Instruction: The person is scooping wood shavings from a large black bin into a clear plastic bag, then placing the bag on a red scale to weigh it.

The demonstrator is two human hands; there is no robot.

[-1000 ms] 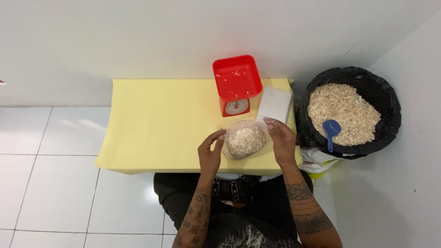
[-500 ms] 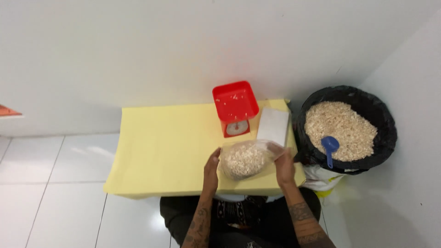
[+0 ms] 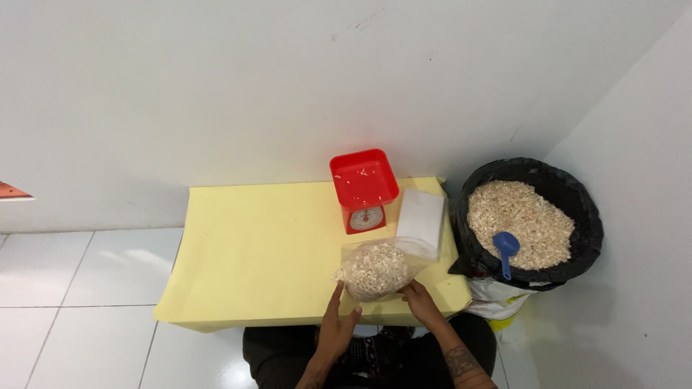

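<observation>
Both hands have dropped toward the tabletop's [image 3: 252, 245] near edge, the left hand [image 3: 337, 328] open just beside the clear bag of flakes [image 3: 375, 270] (lying near the right front corner), the right hand [image 3: 420, 302] touching its underside.

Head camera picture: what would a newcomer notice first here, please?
The red kitchen scale stands out at the far edge of the yellow table. In front of it lies a clear bag of pale flakes, with the left hand and right hand at its near side. Right of the table, a black-lined bin holds more flakes and a blue scoop.
</observation>
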